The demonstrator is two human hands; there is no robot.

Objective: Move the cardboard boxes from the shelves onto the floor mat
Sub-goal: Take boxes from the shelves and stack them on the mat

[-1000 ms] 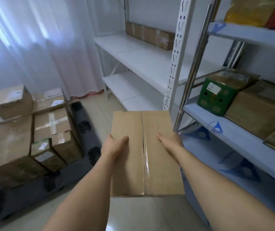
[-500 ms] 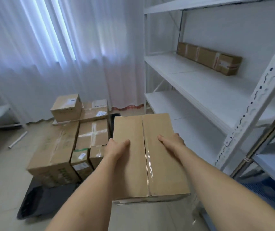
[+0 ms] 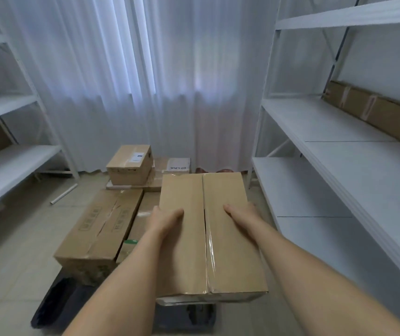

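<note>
The left hand (image 3: 164, 220) grips the left side of the carried box (image 3: 208, 236), thumb flat on top, fingers wrapped down over the edge and hidden; the right hand (image 3: 241, 213) grips the right side the same way; the box is brown, taped down the middle, and held up in the air between both hands, above the dark floor mat (image 3: 56, 304); on the mat to the left lies a long box (image 3: 99, 232); farther back sits a small box (image 3: 130, 164) on flat ones, near the white curtain (image 3: 145, 81); on the right shelf (image 3: 339, 151) a long thin box (image 3: 375, 112) lies against the wall.
</note>
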